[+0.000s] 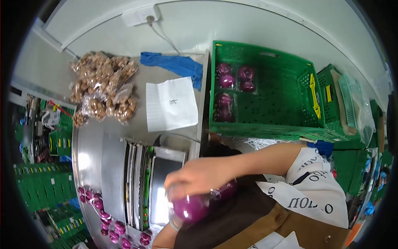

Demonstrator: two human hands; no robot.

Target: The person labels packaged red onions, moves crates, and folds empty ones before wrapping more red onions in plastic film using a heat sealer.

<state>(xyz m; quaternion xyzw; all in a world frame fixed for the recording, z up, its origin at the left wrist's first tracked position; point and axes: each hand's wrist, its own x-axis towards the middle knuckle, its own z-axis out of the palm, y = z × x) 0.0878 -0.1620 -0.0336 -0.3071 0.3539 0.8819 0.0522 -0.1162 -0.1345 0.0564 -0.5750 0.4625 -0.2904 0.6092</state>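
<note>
My right hand point(201, 176) reaches in from the right and is closed over the top of a clear-wrapped pack of purple onions point(190, 208), with some motion blur. The pack is in front of the dark apron, beside a steel machine with a dark plate point(163, 176). Below the pack, the forearm and banded wrist of my left hand point(176, 220) show; the hand is mostly behind the onions, its fingers hidden. Three similar packs point(224, 107) lie at the left side of a green crate point(265, 132).
Bagged brown produce point(99, 79), a blue cloth point(174, 65) and a white paper sheet point(172, 104) lie on the steel table. More purple onions point(119, 227) are at the lower left. Stacked green crates point(41, 186) stand at far left, others at right point(348, 166).
</note>
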